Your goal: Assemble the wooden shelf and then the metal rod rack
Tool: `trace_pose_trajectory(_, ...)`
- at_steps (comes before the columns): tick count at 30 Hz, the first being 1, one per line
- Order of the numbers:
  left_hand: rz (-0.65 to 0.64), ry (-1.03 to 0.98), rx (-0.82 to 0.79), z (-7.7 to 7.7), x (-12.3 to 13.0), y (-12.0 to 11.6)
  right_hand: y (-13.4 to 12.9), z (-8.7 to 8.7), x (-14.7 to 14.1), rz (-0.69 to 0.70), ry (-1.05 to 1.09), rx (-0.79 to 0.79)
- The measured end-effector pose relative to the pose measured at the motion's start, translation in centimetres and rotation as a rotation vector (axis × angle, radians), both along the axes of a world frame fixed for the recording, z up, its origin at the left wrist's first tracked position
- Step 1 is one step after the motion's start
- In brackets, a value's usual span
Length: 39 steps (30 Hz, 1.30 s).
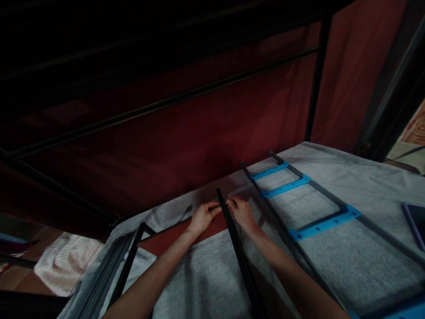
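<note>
My left hand (203, 217) is closed at the left side of a long black bar (237, 248), its fingers pinching something dark and thin near the bar's far end. On the other side, my right hand (241, 212) has its fingers drawn together around a small piece too tiny to make out, close against the bar. A reddish-brown panel (169, 238) lies beneath and beside my left hand. Left of it, a black frame piece (131, 259) slants toward the near edge.
Right of my hands lies a dark frame with blue crosspieces (325, 223) on the grey cloth (372, 177). A phone-like object (416, 223) is at the right edge. Grey strips (102, 274) lie left. Behind stands a black-railed structure with red fabric (206, 141).
</note>
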<state>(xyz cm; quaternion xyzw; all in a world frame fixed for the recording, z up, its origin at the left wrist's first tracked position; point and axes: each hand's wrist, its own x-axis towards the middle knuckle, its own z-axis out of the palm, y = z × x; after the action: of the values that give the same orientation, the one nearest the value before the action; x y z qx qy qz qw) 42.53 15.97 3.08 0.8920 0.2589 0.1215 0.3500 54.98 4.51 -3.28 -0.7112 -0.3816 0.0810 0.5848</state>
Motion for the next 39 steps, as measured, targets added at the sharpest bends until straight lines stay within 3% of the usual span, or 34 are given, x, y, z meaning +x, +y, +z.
trace_pose_trajectory(4, 0.055, 0.018, 0.030, 0.1, 0.0, -0.2, 0.2, -0.2, 0.0, -0.041, -0.123, -0.098)
trace_pose_trajectory(9, 0.007, 0.022, 0.005, 0.2, 0.3, 0.0, 0.3, -0.3, -0.1, -0.097, -0.239, -0.183)
trace_pose_trajectory(15, -0.024, 0.022, 0.024, -0.2, 0.2, 0.3, 0.2, 0.1, -0.6, -0.122, -0.197, -0.244)
trace_pose_trajectory(22, -0.024, 0.046, 0.053, -0.1, 0.2, 0.4, -0.3, 0.1, -0.9, -0.018, -0.023, -0.045)
trace_pose_trajectory(34, -0.005, 0.079, 0.087, 0.5, 0.2, 0.0, 0.0, -0.2, 0.1, 0.019, -0.089, -0.201)
trace_pose_trajectory(39, -0.001, 0.087, 0.073, 0.7, 0.1, -0.1, -0.5, -0.1, -0.2, -0.006, -0.068, -0.071)
